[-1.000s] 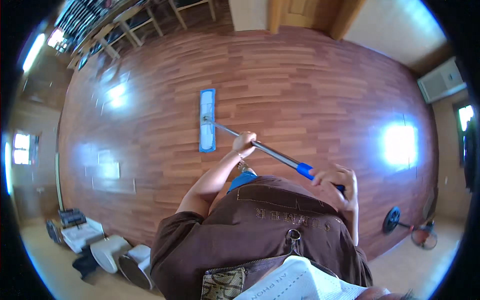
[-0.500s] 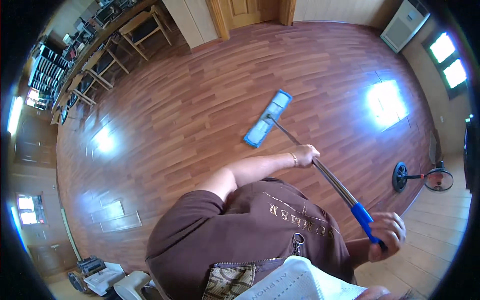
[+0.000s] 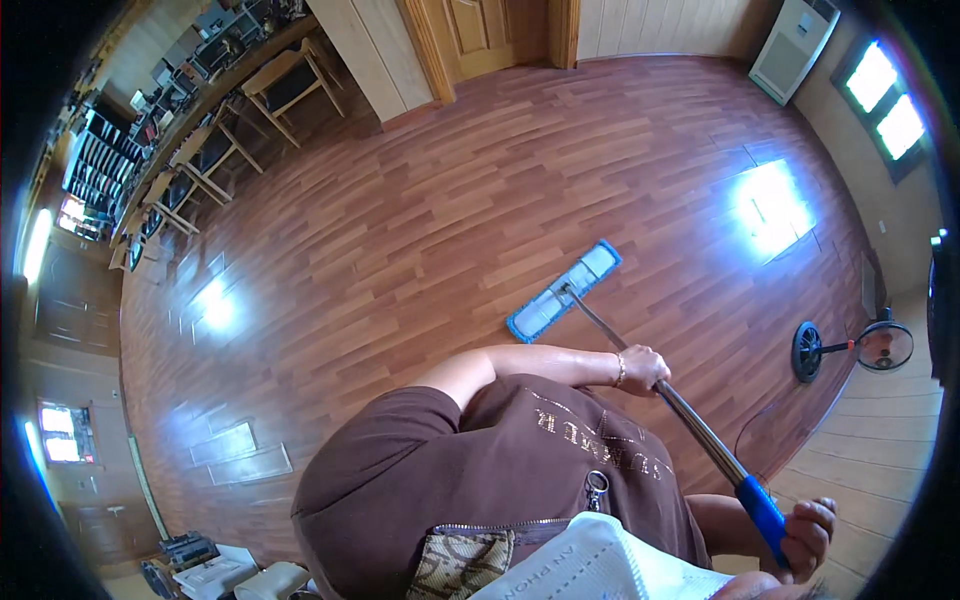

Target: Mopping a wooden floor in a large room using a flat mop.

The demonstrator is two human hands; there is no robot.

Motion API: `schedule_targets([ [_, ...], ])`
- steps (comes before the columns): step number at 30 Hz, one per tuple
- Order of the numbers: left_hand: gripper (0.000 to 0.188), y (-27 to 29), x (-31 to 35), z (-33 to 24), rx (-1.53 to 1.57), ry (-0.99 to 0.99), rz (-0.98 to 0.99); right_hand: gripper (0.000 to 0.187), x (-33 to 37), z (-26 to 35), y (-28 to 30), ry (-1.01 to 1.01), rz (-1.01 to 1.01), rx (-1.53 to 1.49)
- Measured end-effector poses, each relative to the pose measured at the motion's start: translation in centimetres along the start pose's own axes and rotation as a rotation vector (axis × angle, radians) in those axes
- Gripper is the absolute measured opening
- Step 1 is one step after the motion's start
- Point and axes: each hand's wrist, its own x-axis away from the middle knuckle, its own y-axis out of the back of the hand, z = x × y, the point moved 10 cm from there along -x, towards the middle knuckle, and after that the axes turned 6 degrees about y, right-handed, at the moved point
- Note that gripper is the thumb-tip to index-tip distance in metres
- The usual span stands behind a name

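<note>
A flat mop with a blue-edged, pale rectangular head (image 3: 564, 290) lies on the wood floor (image 3: 420, 210) in front of me. Its metal pole (image 3: 705, 428) slopes toward my lower right and ends in a blue grip (image 3: 762, 512). My left hand (image 3: 643, 370), a bracelet at its wrist, is closed round the pole partway up. At the top end, the curled fingers of my right hand (image 3: 806, 538) hold the blue grip; part of the palm is hidden.
A pedestal fan (image 3: 808, 352) with a round black base stands at the right by the wall. Wooden chairs (image 3: 290, 85) line a long desk (image 3: 215, 85) at far left. A white floor-standing unit (image 3: 795, 50) is at far right, and office machines (image 3: 215, 570) sit at lower left.
The mop head has come nearer to me and slightly right, turning a little flatter across the view. Both hands have moved down and right with the pole, still on it.
</note>
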Motion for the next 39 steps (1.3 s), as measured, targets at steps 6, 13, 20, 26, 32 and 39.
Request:
schedule_targets([
  [6, 0.02, 2.0, 4.4, 9.2, -0.091, 0.168, -0.202, 0.049, -1.6, -0.8, -10.2, -0.085, -0.166, -0.281],
  [13, 0.03, 9.2, 18.1, 19.8, -0.017, 0.289, -0.618, 0.049, -6.9, 1.3, -25.5, -0.032, -0.069, -0.625],
  [20, 0.022, 10.9, 35.3, 29.2, 0.016, 0.693, -0.769, 0.044, -10.1, 4.8, -38.0, -0.094, 0.045, -0.934],
  [26, 0.025, 8.4, 51.5, 31.0, 0.01, 0.996, -0.929, 0.027, -9.8, 10.3, -47.6, -0.143, 0.16, -1.322],
  [32, 0.041, 0.2, 66.4, 31.9, -0.026, 1.163, -1.197, 0.018, -7.5, 20.3, -56.7, -0.277, 0.582, -1.88],
  [39, 0.023, -23.2, 80.9, 30.4, 1.132, 1.07, -1.922, 0.016, -4.6, 32.5, -58.2, 0.131, 1.086, -2.061],
])
